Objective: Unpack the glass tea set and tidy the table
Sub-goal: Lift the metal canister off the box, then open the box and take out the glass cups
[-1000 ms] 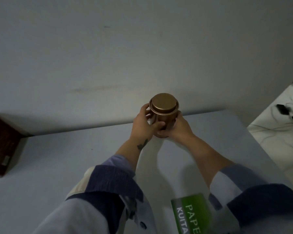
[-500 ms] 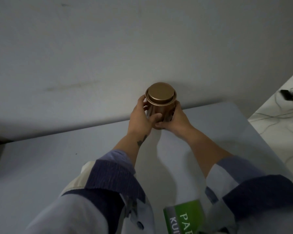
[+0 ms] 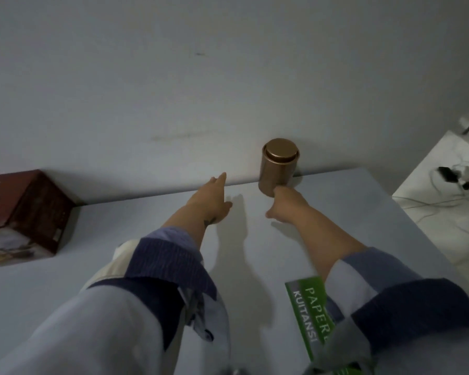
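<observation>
A copper-coloured tin canister [image 3: 278,169] with its lid on stands upright at the back of the pale blue table [image 3: 344,212], close to the wall. My right hand [image 3: 284,203] reaches to its base, fingertips touching the lower side and thumb spread away from it. My left hand [image 3: 210,198] hovers to the left of the canister with straight fingers, apart from it and holding nothing. No glass pieces of the tea set are in view.
A dark red printed box [image 3: 30,212] sits at the table's left against the wall. A green paper pad [image 3: 309,307] lies near the front under my right sleeve. Past the table's right edge, cables and a plug strip [image 3: 460,177] lie on the white floor.
Both hands held the canister in the air before. It now stands on the table by the wall, my left hand has let go and moved left, and my right hand only touches its base.
</observation>
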A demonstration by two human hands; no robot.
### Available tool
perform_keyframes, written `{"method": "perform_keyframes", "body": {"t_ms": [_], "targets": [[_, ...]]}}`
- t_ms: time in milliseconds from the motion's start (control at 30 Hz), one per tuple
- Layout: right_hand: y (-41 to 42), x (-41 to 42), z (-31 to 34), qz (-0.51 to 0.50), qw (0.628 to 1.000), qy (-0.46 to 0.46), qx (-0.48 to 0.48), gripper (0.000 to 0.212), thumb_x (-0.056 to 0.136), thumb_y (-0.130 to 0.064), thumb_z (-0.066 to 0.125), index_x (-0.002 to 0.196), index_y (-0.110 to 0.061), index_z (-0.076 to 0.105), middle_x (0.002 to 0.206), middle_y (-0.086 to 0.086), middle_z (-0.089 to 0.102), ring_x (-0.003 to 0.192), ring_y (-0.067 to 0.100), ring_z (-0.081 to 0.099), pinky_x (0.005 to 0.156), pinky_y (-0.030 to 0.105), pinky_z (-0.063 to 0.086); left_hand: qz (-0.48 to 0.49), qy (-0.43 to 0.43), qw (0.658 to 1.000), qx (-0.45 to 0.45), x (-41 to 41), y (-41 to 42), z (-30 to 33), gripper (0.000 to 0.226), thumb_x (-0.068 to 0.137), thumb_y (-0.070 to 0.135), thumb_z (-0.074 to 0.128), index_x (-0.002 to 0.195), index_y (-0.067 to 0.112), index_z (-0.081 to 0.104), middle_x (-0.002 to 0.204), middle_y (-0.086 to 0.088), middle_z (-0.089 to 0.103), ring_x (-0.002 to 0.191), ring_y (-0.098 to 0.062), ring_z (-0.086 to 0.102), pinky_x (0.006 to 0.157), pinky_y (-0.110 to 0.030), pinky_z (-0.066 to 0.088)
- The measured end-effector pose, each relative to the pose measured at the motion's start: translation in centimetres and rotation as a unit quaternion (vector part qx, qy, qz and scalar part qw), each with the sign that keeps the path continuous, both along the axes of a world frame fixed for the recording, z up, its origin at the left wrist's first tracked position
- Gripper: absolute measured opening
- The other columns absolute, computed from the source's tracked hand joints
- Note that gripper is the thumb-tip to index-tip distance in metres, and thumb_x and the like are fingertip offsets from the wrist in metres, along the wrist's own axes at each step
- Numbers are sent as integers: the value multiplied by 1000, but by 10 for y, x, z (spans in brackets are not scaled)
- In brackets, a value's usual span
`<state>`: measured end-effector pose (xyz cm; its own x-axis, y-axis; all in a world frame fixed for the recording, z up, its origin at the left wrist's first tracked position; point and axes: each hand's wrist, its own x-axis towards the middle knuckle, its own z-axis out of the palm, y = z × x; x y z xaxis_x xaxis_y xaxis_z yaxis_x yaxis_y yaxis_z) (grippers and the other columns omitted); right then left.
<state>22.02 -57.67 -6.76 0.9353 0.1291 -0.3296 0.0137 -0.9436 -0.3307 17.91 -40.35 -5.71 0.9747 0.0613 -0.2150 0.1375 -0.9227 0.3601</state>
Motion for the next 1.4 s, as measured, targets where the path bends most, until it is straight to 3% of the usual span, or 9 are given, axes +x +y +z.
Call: {"method": "perform_keyframes", "body": {"t_ms": [100, 233, 400, 667, 900, 1033, 1167, 1267, 1400], "targets": [[33, -41, 24, 32, 999, -16, 1, 49, 86, -19, 64, 130, -5, 48, 131, 15, 51, 114, 31, 56, 90, 35, 50, 7, -11, 1000, 11, -43, 39, 15, 74, 96, 29, 51, 152, 15, 5, 160, -8, 11, 147, -23, 13, 119, -36, 16], [81, -103, 47, 55, 998, -32, 7, 66, 86, -31, 66, 141, -9, 39, 143, 14, 41, 127, 33, 46, 101, 40, 45, 31, -33, 999, 29, -111, 93, 32, 72, 96, 29, 51, 152, 13, 9, 159, -10, 15, 145, -27, 17, 118, -38, 19], [146, -176, 65, 83, 996, -32, 26, 67, 89, -35, 62, 143, -6, 36, 148, 15, 37, 131, 33, 42, 104, 38, 41, 71, -50, 995, 37, -203, 170, 48, 70, 95, 27, 53, 151, 8, 16, 156, -13, 23, 142, -30, 26, 115, -38, 25], [253, -242, 66, 144, 988, -31, 48, 65, 91, -37, 58, 143, -5, 36, 147, 16, 40, 133, 34, 42, 109, 38, 37, 208, -81, 975, -16, -301, 284, 50, 50, 87, 21, 57, 135, 16, 43, 132, -10, 52, 117, -32, 51, 101, -46, 43], [340, -233, 46, 181, 977, -13, 109, 65, 95, -35, 54, 148, -7, 30, 154, 13, 33, 140, 28, 35, 111, 32, 30, 304, -122, 944, -39, -306, 355, 30, 59, 89, 24, 58, 142, 15, 35, 150, -10, 32, 135, -32, 33, 112, -48, 32], [383, -208, 32, 138, 974, 9, 182, 60, 98, -36, 48, 148, -9, 30, 153, 11, 35, 139, 27, 36, 109, 32, 32, 413, -168, 888, -113, -284, 390, 21, 58, 89, 17, 58, 141, 9, 34, 147, -11, 33, 133, -30, 37, 111, -42, 33], [419, -183, 14, 81, 968, 6, 239, 49, 99, -36, 40, 137, -6, 45, 140, 15, 51, 127, 30, 49, 87, 30, 38, 455, -179, 860, -146, -262, 417, 9, 62, 90, 21, 59, 143, 7, 29, 149, -13, 30, 134, -31, 36, 109, -43, 33], [435, -177, 3, 64, 958, -25, 277, 41, 101, -31, 40, 133, -8, 50, 134, 10, 57, 122, 27, 53, 84, 24, 36, 464, -178, 846, -193, -247, 432, -1, 54, 87, 22, 60, 135, 11, 36, 138, -11, 42, 124, -30, 48, 102, -45, 44], [445, -179, -4, 29, 944, -84, 317, 35, 99, -26, 46, 126, -8, 58, 125, 9, 64, 114, 24, 60, 89, 27, 43, 459, -189, 831, -252, -237, 442, -8, 40, 84, 18, 62, 120, 12, 45, 118, -5, 57, 100, -20, 59, 81, -33, 52]]}}
